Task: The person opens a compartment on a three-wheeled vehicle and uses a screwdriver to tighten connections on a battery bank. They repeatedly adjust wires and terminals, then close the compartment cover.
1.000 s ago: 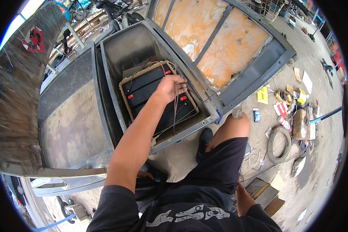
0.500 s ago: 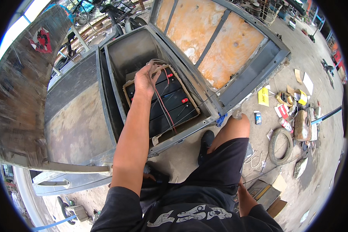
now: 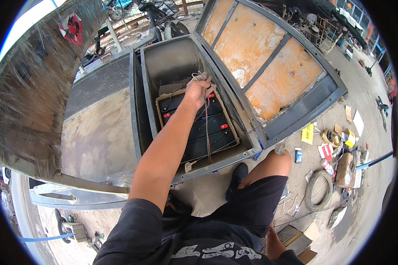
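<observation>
My left hand (image 3: 197, 91) is closed around thin cables (image 3: 207, 119), reddish and dark, and holds them over the far side of the open metal compartment (image 3: 168, 55). Some of the strands loop up past my fingers. Below the hand sit several black batteries (image 3: 206, 126) with red terminal caps (image 3: 223, 126), packed inside a cardboard surround (image 3: 158, 106). The cables hang down across the battery tops to the near edge, beside a pale tab (image 3: 189, 166). My right arm (image 3: 274, 245) is low beside my thigh; its fingers are hidden.
A hinged lid (image 3: 269, 57) with a stained wooden inner face stands open at the right. On the left is a worn seat panel (image 3: 99, 132). Papers, packages, a tyre (image 3: 319, 191) and a stone block (image 3: 345, 170) lie on the ground at right.
My left hand has shifted right and slightly nearer over the batteries, still holding the cables, which now hang straighter. The whole view has turned a little.
</observation>
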Demonstrator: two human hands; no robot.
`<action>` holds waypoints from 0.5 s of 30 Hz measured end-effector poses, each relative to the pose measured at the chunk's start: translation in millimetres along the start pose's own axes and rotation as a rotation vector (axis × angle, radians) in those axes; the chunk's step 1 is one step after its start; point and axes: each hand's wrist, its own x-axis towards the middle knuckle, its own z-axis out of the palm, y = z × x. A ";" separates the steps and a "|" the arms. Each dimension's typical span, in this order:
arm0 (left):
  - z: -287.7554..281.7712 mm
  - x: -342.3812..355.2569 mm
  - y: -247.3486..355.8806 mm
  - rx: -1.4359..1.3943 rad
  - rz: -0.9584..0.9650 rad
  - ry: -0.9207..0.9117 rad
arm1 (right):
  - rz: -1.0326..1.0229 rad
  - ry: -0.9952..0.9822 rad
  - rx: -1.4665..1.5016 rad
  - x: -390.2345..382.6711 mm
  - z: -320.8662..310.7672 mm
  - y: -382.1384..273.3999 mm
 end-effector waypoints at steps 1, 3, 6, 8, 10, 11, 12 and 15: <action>12.6 2.2 -2.2 0.040 0.038 0.006 | 0.024 0.011 -0.007 0.6 -1.2 -4.0; 14.0 13.8 -6.1 0.110 0.144 0.007 | 0.054 0.004 -0.026 8.7 3.1 -16.3; -9.2 26.8 -14.1 0.552 0.272 0.038 | 0.069 -0.025 -0.064 19.3 5.6 -38.7; 0.6 19.9 -22.9 0.639 0.258 0.200 | 0.088 -0.019 -0.069 15.6 2.5 -40.2; -3.0 12.1 -16.4 0.663 0.037 0.262 | 0.088 -0.021 -0.075 17.7 3.2 -44.4; -9.0 10.7 -16.0 0.664 -0.035 0.258 | 0.086 -0.024 -0.079 18.9 4.0 -46.7; -13.9 6.9 -15.0 0.725 -0.093 0.248 | 0.085 -0.028 -0.081 18.4 4.0 -47.9; -21.3 -6.0 -6.7 0.908 -0.245 0.190 | 0.080 -0.036 -0.082 18.1 6.2 -47.8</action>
